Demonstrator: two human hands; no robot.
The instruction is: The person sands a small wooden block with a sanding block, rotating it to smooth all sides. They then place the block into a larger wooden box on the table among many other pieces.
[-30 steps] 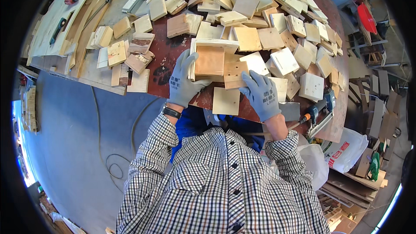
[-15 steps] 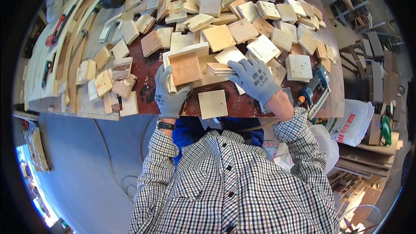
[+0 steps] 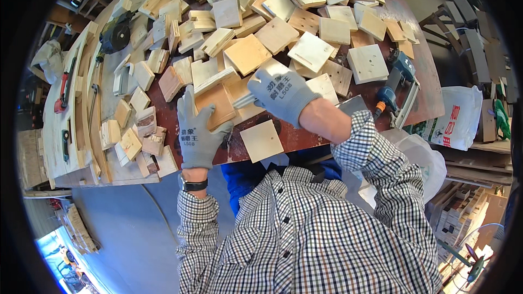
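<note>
My left hand [image 3: 200,133], in a grey work glove, is wrapped round the near left side of a small open wooden box [image 3: 217,102]. The box has a brown panel for its bottom and a raised plywood wall along its far edge. My right hand [image 3: 280,93], gloved alike, grips a small plywood strip [image 3: 246,100] at the box's right side; the fingers partly hide it. Just in front, at the table's near edge, lies a pale square of plywood [image 3: 262,141]. Beyond both hands is a heap of plywood squares [image 3: 248,54].
A blue-black nail gun [image 3: 396,84] lies at the table's right, beside a white sack [image 3: 455,117]. More offcuts [image 3: 143,136] sit to the left. Long boards [image 3: 87,130] carry a red-handled tool [image 3: 64,87], and a black tool [image 3: 115,34] lies farther back.
My right hand has moved left with the plywood strip, bringing it to the box's right side. The box has tilted round a little in my left hand. The whole view has turned slightly.
</note>
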